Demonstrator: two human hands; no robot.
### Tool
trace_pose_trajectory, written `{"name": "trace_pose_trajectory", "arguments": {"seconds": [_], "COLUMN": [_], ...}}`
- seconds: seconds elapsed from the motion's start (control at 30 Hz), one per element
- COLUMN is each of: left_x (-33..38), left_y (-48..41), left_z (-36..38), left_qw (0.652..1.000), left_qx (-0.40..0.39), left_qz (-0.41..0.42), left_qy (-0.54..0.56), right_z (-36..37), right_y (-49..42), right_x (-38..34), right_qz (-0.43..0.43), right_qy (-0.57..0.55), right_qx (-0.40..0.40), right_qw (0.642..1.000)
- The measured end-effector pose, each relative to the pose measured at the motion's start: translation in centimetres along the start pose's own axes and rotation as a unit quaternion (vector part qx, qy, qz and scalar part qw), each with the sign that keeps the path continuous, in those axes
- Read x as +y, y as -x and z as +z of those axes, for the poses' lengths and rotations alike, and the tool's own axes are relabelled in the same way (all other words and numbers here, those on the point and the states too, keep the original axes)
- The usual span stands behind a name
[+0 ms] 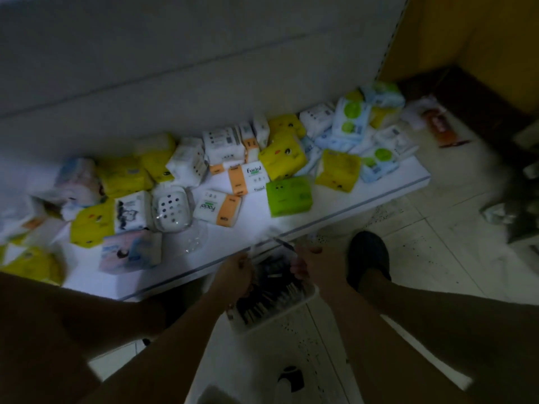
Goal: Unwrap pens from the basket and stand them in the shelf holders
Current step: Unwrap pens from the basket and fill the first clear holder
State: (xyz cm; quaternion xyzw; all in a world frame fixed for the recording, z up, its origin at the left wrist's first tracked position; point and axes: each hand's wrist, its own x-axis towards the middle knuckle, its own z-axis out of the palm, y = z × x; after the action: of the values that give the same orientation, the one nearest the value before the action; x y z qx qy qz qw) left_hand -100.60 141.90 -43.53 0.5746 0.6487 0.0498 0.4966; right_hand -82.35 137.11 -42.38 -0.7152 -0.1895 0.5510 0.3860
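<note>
A white basket [303, 301] full of dark wrapped pens stands on the floor below the shelf edge. Over it, my left hand [233, 272] and my right hand [312, 263] hold the two ends of a dark pen [284, 243] in a clear wrapper, fingers curled around it. The picture is dim and blurred, so the wrapper's state is unclear. A white pen holder with round holes [172, 208] lies on the low white shelf [335, 208], left of my hands.
Several tissue packs, yellow, green, white and orange, such as the green pack [288, 195], cover the shelf. A clear plastic piece [195, 239] lies near the holder. My dark shoe [369, 258] stands on the tiled floor to the right. A yellow wall rises at top right.
</note>
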Motion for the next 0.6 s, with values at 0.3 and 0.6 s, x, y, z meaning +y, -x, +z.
{"name": "trace_pose_trajectory", "arguments": {"seconds": [0.3,0.6], "left_x": [9.6,15.0], "left_y": [6.9,13.7], "left_z": [-6.7,-12.6], "left_qw": [0.972,0.938], "left_qx": [0.104,0.126], "left_qz": [0.176,0.313], "left_qy": [0.117,0.086], "right_z": [0.5,1.1], "right_y": [7.9,14.1], "right_x": [-8.5,-14.9], "right_qz": [-0.045,-0.179], "right_qy": [-0.116,-0.031], "right_qx": [-0.037,-0.023], "right_qw": [0.992,0.983]}}
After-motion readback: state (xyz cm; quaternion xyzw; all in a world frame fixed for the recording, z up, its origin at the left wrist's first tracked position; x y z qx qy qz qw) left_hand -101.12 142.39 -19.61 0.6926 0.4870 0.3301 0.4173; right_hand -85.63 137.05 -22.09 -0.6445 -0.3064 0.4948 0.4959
